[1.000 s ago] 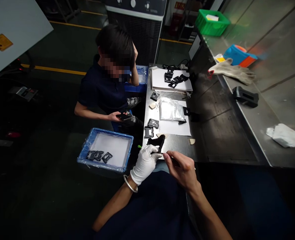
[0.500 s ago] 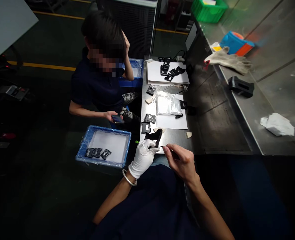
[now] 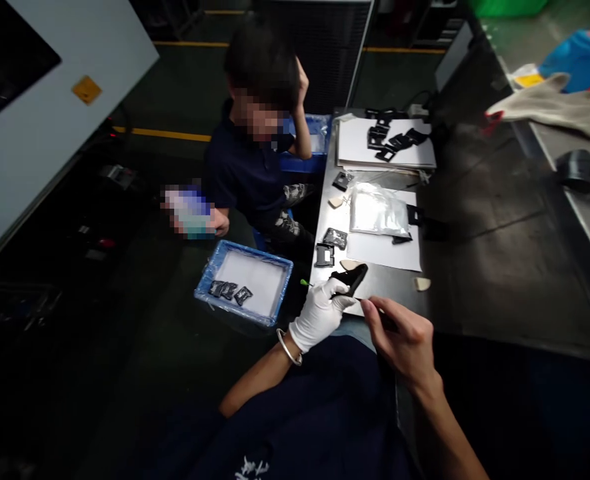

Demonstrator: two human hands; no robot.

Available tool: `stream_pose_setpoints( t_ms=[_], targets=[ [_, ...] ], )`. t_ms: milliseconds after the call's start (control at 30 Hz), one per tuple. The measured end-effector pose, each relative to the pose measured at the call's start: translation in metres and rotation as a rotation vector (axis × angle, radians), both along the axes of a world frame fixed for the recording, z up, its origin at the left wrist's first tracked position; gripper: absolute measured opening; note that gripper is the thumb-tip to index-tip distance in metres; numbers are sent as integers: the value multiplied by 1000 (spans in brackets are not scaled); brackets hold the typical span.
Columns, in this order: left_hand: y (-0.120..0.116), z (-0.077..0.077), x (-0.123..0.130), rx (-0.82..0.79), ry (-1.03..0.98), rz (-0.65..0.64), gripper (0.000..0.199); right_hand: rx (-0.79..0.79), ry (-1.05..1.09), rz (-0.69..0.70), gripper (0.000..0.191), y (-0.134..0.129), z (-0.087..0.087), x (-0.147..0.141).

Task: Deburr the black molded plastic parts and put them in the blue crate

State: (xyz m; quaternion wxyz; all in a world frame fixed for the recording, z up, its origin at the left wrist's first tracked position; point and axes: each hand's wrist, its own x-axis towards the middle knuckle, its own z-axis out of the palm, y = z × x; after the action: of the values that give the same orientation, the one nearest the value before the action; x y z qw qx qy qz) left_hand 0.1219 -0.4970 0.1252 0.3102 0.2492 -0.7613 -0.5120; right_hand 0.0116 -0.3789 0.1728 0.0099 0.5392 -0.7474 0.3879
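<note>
I'm working at the metal table (image 3: 389, 290), my gloved left hand (image 3: 319, 315) clamping a black plastic piece (image 3: 351, 280) above the table's edge, while my bare right hand (image 3: 399, 337) is pinching a thin tool (image 3: 385, 322) just beside it.

Factory wkshop: steel bench (image 3: 479, 253), yellow floor lines (image 3: 165, 135), blue parts tray (image 3: 257, 252), machine cabinet (image 3: 315, 53) behind.
</note>
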Motion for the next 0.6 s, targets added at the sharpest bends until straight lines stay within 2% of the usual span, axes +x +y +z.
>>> stream_pose_setpoints(
  t_ms=[200,367,600],
  targets=[
    [-2,0,1,-21,-21,19,15,-46,26,47,3,-4,-2,-1],
    [2,-1,-1,-7,17,-2,13,-8,20,1,3,-2,3,-3],
    [1,-1,-6,-3,48,-25,13,37,-63,-32,12,-1,3,-2]
  ],
)
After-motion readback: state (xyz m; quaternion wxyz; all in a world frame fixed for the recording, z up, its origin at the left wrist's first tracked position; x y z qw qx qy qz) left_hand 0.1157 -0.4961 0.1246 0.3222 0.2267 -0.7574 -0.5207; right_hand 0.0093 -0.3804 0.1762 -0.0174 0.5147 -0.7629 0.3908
